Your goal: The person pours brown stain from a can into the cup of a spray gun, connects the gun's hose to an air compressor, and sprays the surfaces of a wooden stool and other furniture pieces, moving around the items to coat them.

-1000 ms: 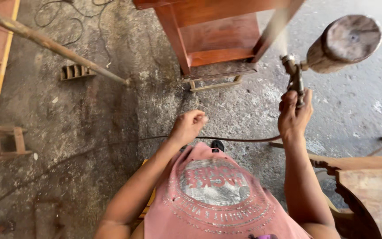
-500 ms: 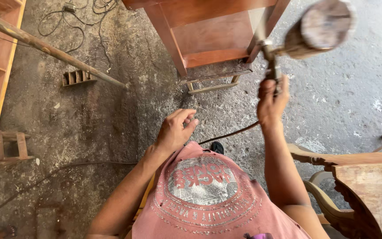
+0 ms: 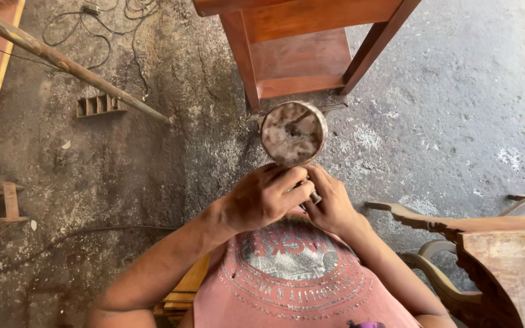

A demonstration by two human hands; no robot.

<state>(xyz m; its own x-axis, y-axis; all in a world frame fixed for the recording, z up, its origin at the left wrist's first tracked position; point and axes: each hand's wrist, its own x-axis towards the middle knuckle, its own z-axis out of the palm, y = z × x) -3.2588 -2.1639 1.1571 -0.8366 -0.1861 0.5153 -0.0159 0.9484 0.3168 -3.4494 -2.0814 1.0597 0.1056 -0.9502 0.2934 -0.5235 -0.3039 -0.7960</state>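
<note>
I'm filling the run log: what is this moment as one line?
left hand: gripping spray gun | right hand: on same gun | spray gun cup: raised, stained | behind: red-brown wooden table | floor: concrete

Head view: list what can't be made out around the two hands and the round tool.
- Round tool: only its dusty round face shows; its body and grip are hidden behind the left hand and right hand.
- Right hand's fingertips: covered by the left hand.
- Red wooden table: top cut off by the upper edge.
- Carved chair: cut off at the right and bottom edges.
</note>
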